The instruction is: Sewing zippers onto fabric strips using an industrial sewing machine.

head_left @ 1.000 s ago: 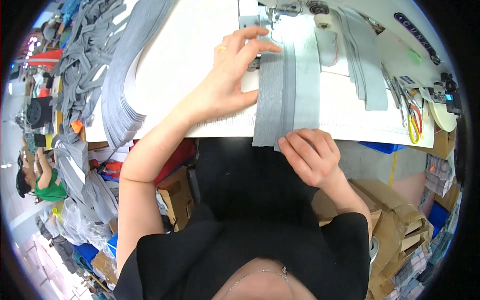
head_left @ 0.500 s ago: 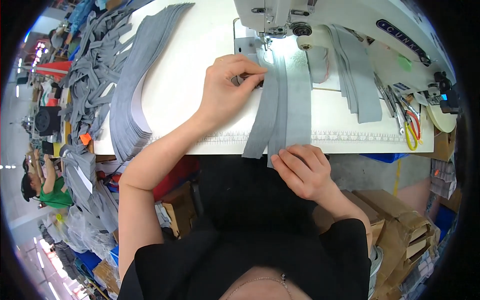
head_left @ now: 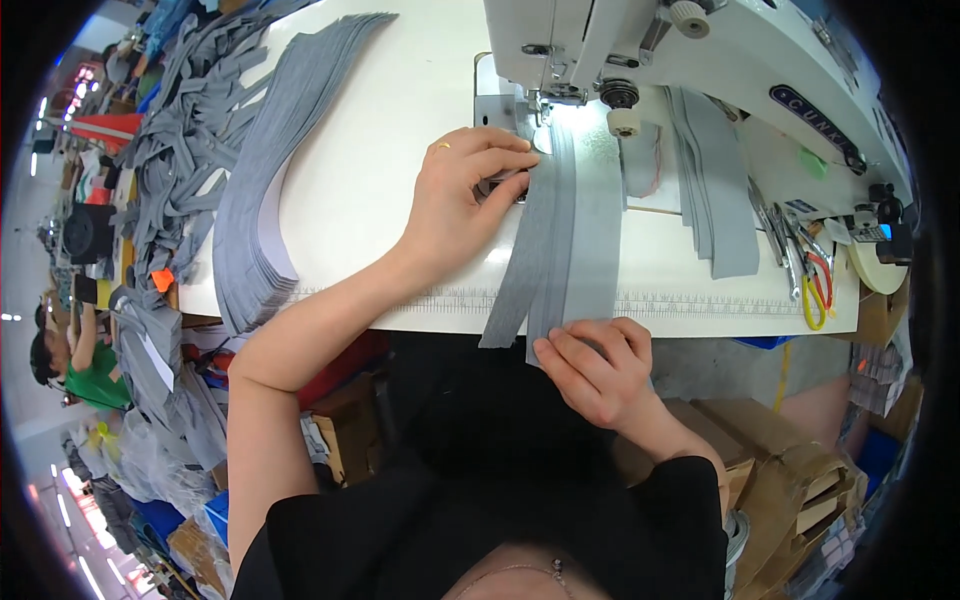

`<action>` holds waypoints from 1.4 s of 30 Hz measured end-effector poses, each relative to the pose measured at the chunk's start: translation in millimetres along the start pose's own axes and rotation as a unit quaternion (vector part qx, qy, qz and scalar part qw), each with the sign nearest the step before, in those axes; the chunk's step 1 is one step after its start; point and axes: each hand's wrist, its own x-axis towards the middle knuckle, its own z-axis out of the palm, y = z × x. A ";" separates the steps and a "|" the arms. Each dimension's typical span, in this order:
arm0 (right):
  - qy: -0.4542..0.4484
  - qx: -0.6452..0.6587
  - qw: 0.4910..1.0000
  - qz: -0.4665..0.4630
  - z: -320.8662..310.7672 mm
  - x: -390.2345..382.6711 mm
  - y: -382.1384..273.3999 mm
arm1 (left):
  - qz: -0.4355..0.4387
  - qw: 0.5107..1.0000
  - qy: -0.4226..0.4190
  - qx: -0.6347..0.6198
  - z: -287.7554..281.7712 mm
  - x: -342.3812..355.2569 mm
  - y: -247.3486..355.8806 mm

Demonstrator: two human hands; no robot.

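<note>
Long grey fabric strips [head_left: 595,240] run from under the sewing machine's presser foot [head_left: 541,108] over the table's near edge. Another narrow grey strip [head_left: 515,265] lies along their left side, its loose end hanging over the edge. My left hand [head_left: 465,195] is just left of the needle area, thumb and fingers pinching this strip's left edge. At the table's near edge, my right hand [head_left: 600,370] grips the lower end of the strips, fingers on top; the thumb is hidden.
A thick stack of grey strips [head_left: 260,200] lies on the left, beside a tangled grey heap [head_left: 195,130]. More strips [head_left: 715,190] lie right of the needle. Scissors and pliers [head_left: 805,260] sit at the right edge. Cardboard boxes [head_left: 780,480] stand below. Another person [head_left: 85,355] is far left.
The whole view has shifted, so the table and machine appear lower. My left fingers have edged slightly toward the needle along the strip. My right hand keeps its hold near the table edge.
</note>
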 end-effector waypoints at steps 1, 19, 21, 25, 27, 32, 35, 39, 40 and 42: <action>-0.001 0.000 1.000 -0.002 -0.4 0.6 -0.1 | 0.018 1.000 -0.008 0.024 -0.8 0.1 -0.8; 0.006 0.080 0.994 0.076 4.7 14.5 6.3 | -0.041 0.997 -0.017 -0.060 6.3 -2.4 -3.6; 0.011 0.087 0.993 0.080 4.4 15.5 6.1 | -0.032 0.998 -0.023 -0.044 8.1 -1.7 -2.4; 0.006 0.090 0.992 0.086 3.4 22.9 8.4 | -0.032 0.998 0.007 -0.055 7.2 -1.1 -2.7; 0.000 0.075 0.993 0.094 3.6 26.9 10.1 | -0.038 0.998 -0.017 -0.036 5.6 -0.8 -0.7; -0.004 0.068 0.992 0.107 7.0 36.9 17.5 | -0.009 1.000 -0.021 -0.005 6.0 -1.1 -1.0; -0.011 0.059 0.991 0.117 10.0 42.3 21.7 | -0.106 0.992 -0.025 -0.071 5.0 -1.2 11.5; 0.005 0.050 0.990 0.135 17.5 45.9 25.7 | -0.116 0.985 -0.004 -0.131 6.8 -2.1 4.0; 0.006 0.050 0.989 0.135 18.1 46.9 25.7 | -0.081 0.990 -0.007 -0.112 6.5 -2.6 -0.6; 0.014 0.032 0.990 0.140 18.8 48.5 25.7 | -0.046 0.995 -0.009 -0.093 6.7 -3.1 -2.9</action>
